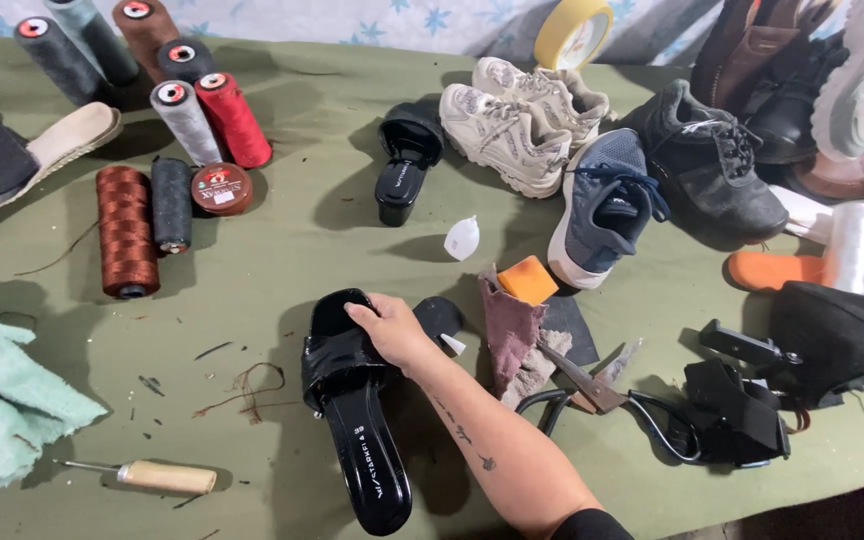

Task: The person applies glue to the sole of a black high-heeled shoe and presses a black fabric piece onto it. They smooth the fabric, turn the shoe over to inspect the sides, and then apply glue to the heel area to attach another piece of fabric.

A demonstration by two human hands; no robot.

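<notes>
In the head view, the right hand lies with fingers curled over the strap of a black sandal, pinning it flat on the green bench. Its matching sandal sits beyond it, scissors just right of it, an awl to its left. The left hand is out of view.

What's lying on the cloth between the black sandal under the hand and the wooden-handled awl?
Head view: only bare green cloth lies between the black sandal and the awl.
</notes>
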